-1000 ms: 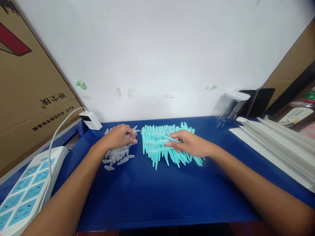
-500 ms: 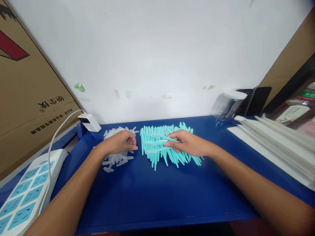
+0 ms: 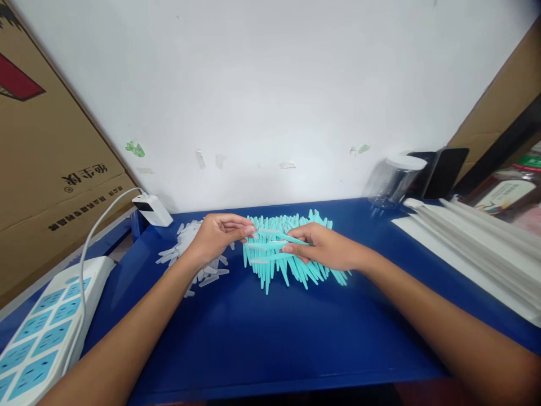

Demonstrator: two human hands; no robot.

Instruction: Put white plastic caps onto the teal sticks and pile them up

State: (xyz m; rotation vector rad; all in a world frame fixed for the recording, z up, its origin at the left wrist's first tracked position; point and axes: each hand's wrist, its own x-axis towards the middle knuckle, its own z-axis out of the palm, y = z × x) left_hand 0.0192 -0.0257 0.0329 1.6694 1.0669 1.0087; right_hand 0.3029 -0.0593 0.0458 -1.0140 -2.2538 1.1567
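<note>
Fanned out in my right hand [image 3: 318, 245] are several turquoise eyebrow razors [image 3: 270, 257], their tips pointing left and at least some covered by translucent caps. My left hand [image 3: 225, 234] is at the tip of the uppermost razor, thumb and fingers pinching a small translucent cap [image 3: 255, 233]. Whether that cap touches the blade I cannot tell. Beneath the right hand lies a pile of turquoise razors [image 3: 267, 277], handles mostly toward me. Loose translucent caps [image 3: 208, 277] are heaped below and left of my left hand, which partly hides them.
On the left stand a white power strip [image 3: 95, 276], a white charger [image 3: 153, 210] with a cable, and a cardboard box [image 3: 54, 135]. To the right are a clear jar [image 3: 396, 183] with a white lid and a stack of white sheets [image 3: 473, 254]. A white wall [image 3: 270, 101] closes off the back.
My left hand has moved right, from over the cap heap to the tips of the held razors, with a cap between its fingers. My right hand stays nearly still.
</note>
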